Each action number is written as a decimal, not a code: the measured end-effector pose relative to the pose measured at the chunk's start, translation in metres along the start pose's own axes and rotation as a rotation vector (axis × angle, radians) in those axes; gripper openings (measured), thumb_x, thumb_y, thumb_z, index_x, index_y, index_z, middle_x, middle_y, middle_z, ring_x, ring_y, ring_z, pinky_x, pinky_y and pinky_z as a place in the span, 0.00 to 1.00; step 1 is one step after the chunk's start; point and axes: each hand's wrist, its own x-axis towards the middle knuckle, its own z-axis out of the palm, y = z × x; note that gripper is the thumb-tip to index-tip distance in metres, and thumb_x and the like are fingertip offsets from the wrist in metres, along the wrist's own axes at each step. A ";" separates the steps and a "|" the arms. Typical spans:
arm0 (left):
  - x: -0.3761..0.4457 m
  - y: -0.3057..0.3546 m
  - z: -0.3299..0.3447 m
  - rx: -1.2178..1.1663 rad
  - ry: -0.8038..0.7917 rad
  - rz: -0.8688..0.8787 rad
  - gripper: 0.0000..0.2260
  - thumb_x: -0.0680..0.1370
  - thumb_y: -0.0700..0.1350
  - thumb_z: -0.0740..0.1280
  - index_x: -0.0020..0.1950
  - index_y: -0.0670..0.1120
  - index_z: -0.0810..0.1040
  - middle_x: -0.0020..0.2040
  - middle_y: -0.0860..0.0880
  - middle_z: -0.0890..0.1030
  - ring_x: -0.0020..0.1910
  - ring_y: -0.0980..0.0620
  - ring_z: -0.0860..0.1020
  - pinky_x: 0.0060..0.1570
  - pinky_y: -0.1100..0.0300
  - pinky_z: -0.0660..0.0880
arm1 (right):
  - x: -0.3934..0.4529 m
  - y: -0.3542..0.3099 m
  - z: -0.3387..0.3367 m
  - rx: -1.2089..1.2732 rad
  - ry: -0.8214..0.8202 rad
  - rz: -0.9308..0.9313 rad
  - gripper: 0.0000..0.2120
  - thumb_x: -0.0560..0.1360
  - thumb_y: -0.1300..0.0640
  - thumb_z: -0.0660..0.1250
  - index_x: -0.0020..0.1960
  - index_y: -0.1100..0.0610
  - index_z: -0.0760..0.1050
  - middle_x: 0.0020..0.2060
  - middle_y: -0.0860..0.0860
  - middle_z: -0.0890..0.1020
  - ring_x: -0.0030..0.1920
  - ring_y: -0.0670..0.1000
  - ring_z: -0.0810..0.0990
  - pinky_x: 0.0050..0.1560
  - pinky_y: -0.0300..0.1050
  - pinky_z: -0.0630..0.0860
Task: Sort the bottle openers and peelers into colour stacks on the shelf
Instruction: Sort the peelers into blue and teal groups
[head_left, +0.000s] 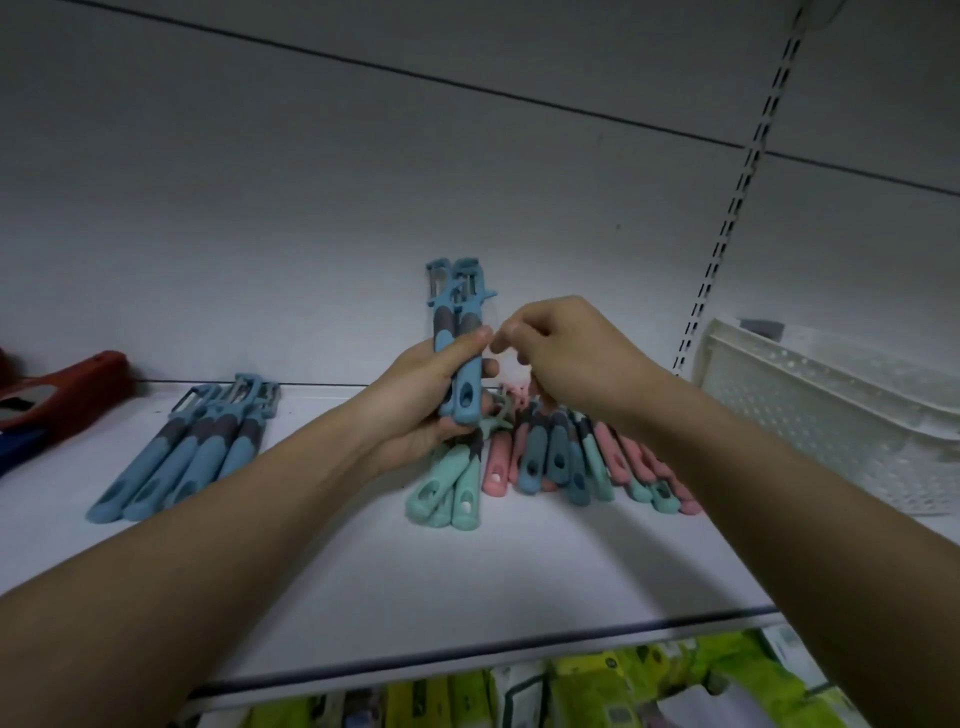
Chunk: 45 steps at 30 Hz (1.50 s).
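White shop shelf (519, 571) under dim light, white perforated plastic basket (831, 415) sitting right. Left hand (431, 400) gripping two upright blue grey-banded plastic peelers (462, 358) above mixed pile; right hand (566, 358) hovering beside, fingers curled, holding nothing visible.

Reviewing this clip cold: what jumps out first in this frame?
At centre, the left hand grips two blue peelers upright above the shelf, and the right hand hovers beside them, fingers curled. Behind it lies a mixed pile of mint, pink and blue peelers; a sorted blue stack lies to the left.
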 end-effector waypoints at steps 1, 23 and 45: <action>0.000 0.000 -0.001 -0.010 0.023 0.009 0.09 0.80 0.49 0.65 0.55 0.45 0.71 0.43 0.46 0.75 0.27 0.52 0.71 0.16 0.67 0.62 | 0.003 0.006 -0.001 0.011 0.026 0.052 0.16 0.83 0.55 0.56 0.48 0.60 0.79 0.38 0.54 0.80 0.32 0.51 0.76 0.35 0.47 0.77; 0.005 -0.013 -0.005 0.213 0.101 0.170 0.08 0.79 0.40 0.68 0.54 0.45 0.71 0.35 0.45 0.72 0.25 0.49 0.74 0.26 0.58 0.75 | -0.005 0.039 0.006 -0.363 -0.283 0.375 0.13 0.78 0.53 0.66 0.48 0.60 0.66 0.32 0.52 0.73 0.30 0.46 0.71 0.33 0.40 0.76; -0.006 -0.010 0.015 -0.198 -0.122 0.008 0.19 0.80 0.52 0.61 0.68 0.44 0.73 0.57 0.40 0.83 0.54 0.44 0.83 0.46 0.51 0.82 | -0.012 0.018 0.016 -0.030 -0.019 -0.026 0.13 0.80 0.48 0.63 0.59 0.56 0.71 0.47 0.52 0.81 0.44 0.51 0.82 0.43 0.42 0.79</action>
